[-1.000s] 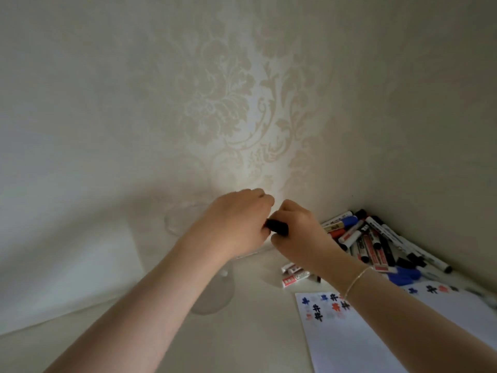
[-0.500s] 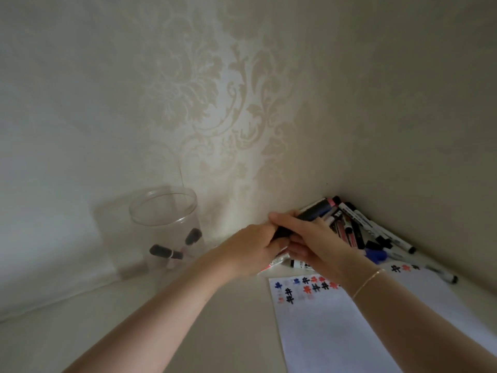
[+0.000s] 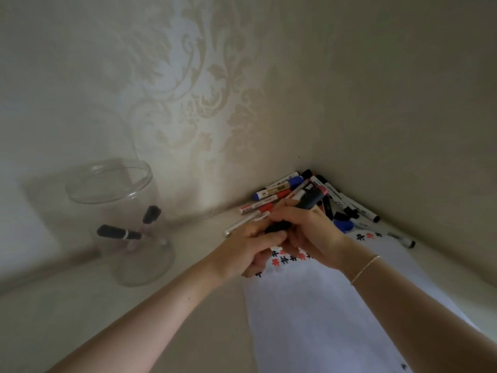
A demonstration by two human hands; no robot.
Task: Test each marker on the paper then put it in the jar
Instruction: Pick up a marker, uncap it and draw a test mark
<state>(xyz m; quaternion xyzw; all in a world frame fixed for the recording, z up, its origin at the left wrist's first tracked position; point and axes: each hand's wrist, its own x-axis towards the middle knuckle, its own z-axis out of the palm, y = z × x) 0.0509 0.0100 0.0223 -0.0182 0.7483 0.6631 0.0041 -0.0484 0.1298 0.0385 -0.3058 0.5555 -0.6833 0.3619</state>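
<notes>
- My right hand (image 3: 313, 232) is curled round a black marker (image 3: 309, 201), barrel pointing up and away, held just above the top edge of the paper (image 3: 336, 313) so the tip end is close to where I test.
- My left hand (image 3: 250, 247) pinches the near end of that marker, the dark cap (image 3: 278, 226), between thumb and fingers; I judge I'm pulling the cap off or pushing it on, can't tell which.
- Both hands touch over the paper's top edge, so a test mark needs only a short drop.
- Test marks (image 3: 285, 255) in black, red and blue already run along the paper's top edge, partly under my hands.
- Marker pile (image 3: 295, 195) lies beyond the paper in the wall corner, within easy reach of my right hand.
- Jar (image 3: 118, 222) stands upright, well left of the paper, mouth open, on my left hand's side for the drop.
- At least two dark-capped markers (image 3: 121, 232) lean inside the jar; task looks early.
- Thin bracelet (image 3: 365, 269) on my right wrist, above the paper.
</notes>
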